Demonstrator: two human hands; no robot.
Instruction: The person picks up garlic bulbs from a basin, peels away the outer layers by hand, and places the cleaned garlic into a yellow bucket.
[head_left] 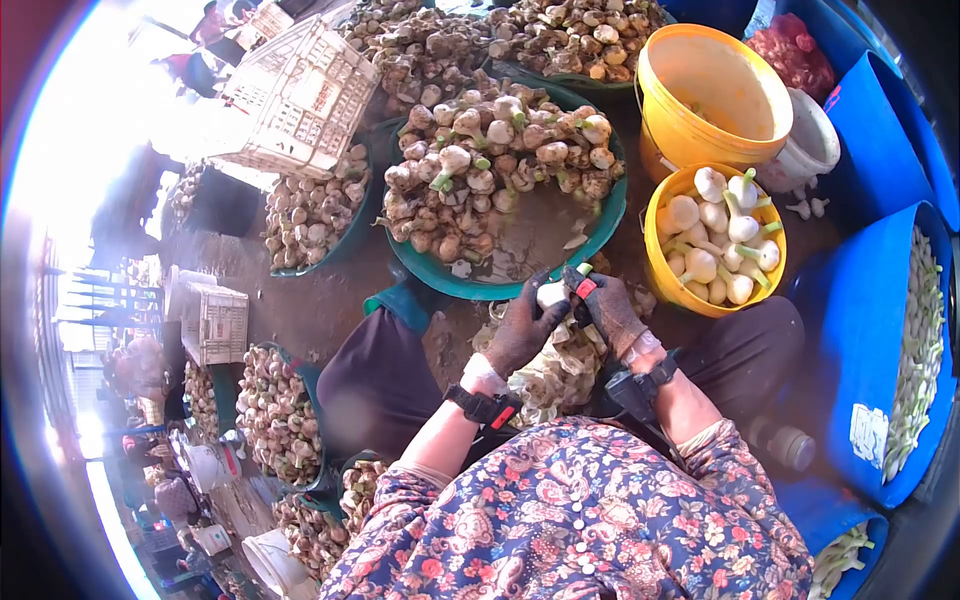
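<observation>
My gloved left hand [522,332] is closed around a white garlic bulb [551,293], whose green stem end points up toward the right. Close against it, my gloved right hand [610,315] grips a small tool with a red part [586,289]; its exact kind is hidden by the fingers. Loose papery garlic peelings [555,375] lie in a heap below both hands. Just beyond them stands a green tub [408,262] of soiled, unpeeled bulbs. To the right, a yellow bucket [664,268] holds clean white bulbs with short green stems.
A larger yellow bucket [655,105] and a white bucket [822,150] stand at the upper right. Blue bins [835,370] with trimmed stems line the right side. Further tubs of garlic [280,410] and white crates [300,95] stand at left, with people beyond.
</observation>
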